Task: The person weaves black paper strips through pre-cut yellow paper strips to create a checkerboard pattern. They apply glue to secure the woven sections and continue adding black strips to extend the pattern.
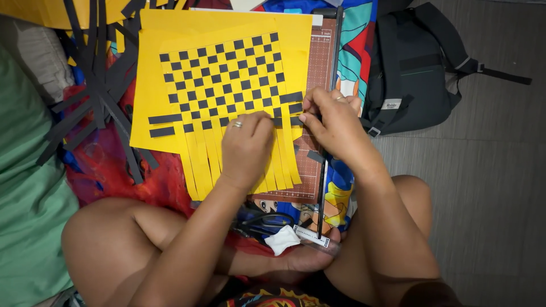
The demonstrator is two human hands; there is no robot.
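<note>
A yellow paper sheet (170,85) woven with black paper strips into a checker pattern lies in front of me, its lower edge cut into loose yellow strips (210,162). My left hand (245,148), with a ring, presses on the loose yellow strips near the weave's lower right. My right hand (333,122) pinches the end of a black strip (293,108) at the sheet's right edge, threading between the yellow strips.
A pile of loose black strips (94,96) lies at left. A brown paper trimmer (318,62) sits under the sheet's right side. Black scissors (264,222) and a white scrap rest by my legs. A black backpack (412,62) stands at right, a green cushion (28,199) at left.
</note>
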